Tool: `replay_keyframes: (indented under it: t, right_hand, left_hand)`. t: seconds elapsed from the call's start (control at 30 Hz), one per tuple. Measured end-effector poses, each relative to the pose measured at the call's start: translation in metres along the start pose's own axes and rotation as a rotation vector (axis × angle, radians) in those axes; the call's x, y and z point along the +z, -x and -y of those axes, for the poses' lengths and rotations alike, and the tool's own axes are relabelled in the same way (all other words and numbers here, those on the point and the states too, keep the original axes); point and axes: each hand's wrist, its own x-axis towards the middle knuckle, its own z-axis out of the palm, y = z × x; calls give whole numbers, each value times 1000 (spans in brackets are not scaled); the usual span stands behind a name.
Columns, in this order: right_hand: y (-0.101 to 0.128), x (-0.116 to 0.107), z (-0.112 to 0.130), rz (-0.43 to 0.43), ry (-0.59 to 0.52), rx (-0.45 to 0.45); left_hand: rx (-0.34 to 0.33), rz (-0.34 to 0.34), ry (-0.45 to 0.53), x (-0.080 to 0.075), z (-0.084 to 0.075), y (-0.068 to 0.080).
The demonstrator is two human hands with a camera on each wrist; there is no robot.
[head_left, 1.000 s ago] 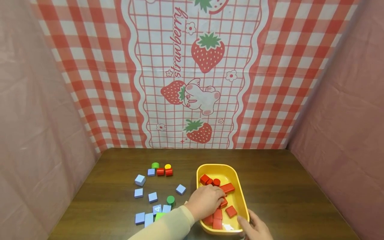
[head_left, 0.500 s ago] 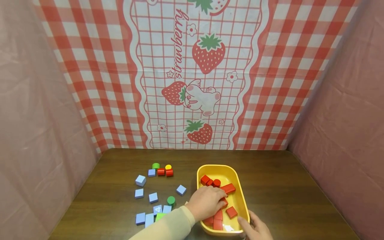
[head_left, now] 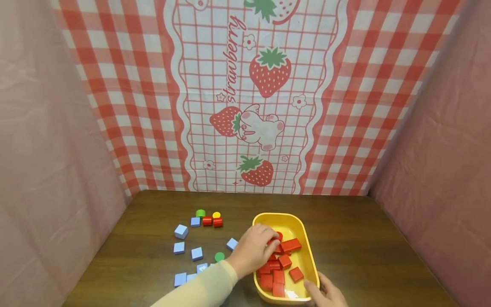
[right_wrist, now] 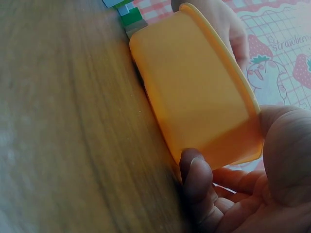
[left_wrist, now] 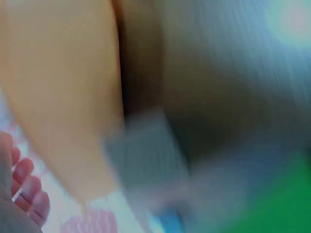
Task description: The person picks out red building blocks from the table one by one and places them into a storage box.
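Yellow plastic, the rounded oblong tub [head_left: 284, 221] sits on the dark wooden table [head_left: 364, 247], toward five o'clock of the tabletop. Red wooden blocks [head_left: 281, 268] fill its floor. The left hand [head_left: 253, 250] reaches over the tub's nine o'clock rim, fingers curled down among the red blocks; whether they pinch one I cannot tell. The right hand [head_left: 326, 293] clasps the tub's five o'clock corner, thumb [right_wrist: 197, 179] pressed on the outer wall. At nine o'clock of the tub lie pale blue square blocks [head_left: 180, 231] and a green round block [head_left: 219, 256]; two red cylinders [head_left: 212, 221] sit at eleven o'clock.
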Motion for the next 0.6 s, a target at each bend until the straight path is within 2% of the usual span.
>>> replay_keyframes:
  t: [0.07,0.13,0.2,0.27,0.33,0.4,0.6]
  right_hand:
    - [0,1,0,-3,1,-3]
    - [0,0,-1,-6,7,-7]
    - [0,0,0,-2,9,-8]
    - [0,-1,0,7,4,-8]
    - [0,-2,0,17,-3,-9]
    - [0,-2,-1,19,-11,-8]
    - [0,0,0,-6,-18,10]
  left_hand:
    - [-64,-11,-90,-11,18,0]
    - [-168,-8,-190,-19,40,1]
    - [-281,18,-289,-26,63,4]
    - [-353,43,-363,-30,83,9]
    - [-374,73,-426,-33,98,15]
    - [-357,85,-463,-34,107,20]
    - [-339,106,-474,-33,113,25]
